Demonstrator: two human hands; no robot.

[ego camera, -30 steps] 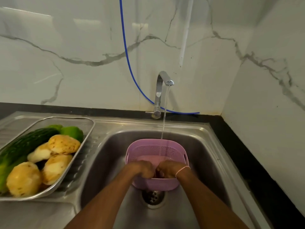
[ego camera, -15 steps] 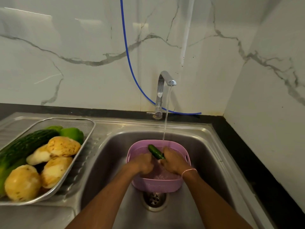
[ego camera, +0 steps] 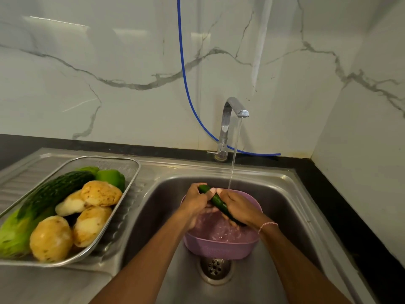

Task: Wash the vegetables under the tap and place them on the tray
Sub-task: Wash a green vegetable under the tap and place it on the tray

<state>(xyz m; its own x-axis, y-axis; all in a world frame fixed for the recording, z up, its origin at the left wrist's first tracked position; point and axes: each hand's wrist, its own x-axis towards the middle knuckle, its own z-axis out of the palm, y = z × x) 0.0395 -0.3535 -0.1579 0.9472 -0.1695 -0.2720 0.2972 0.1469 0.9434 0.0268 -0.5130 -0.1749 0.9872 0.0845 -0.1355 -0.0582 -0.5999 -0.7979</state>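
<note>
A small dark green cucumber [ego camera: 215, 199] is held slanted over the pink perforated basket [ego camera: 221, 246] in the sink. My left hand [ego camera: 195, 202] grips its upper end and my right hand [ego camera: 236, 207] wraps its lower part. The tap [ego camera: 230, 121] runs, and its thin stream falls just right of my hands into the basket. On the drainboard at left, the steel mesh tray [ego camera: 131, 170] holds several potatoes [ego camera: 100, 193], a bitter gourd [ego camera: 54, 191], a green pepper [ego camera: 111, 176] and leafy greens [ego camera: 13, 233].
The steel sink [ego camera: 291, 207] has its drain [ego camera: 215, 267] just in front of the basket. A blue hose [ego camera: 184, 69] hangs down the marble wall behind the tap. A black counter edge runs along the right side next to the corner wall.
Both hands rose out of the basket bringing the cucumber up, and now hold it higher and further left, with more of it showing.
</note>
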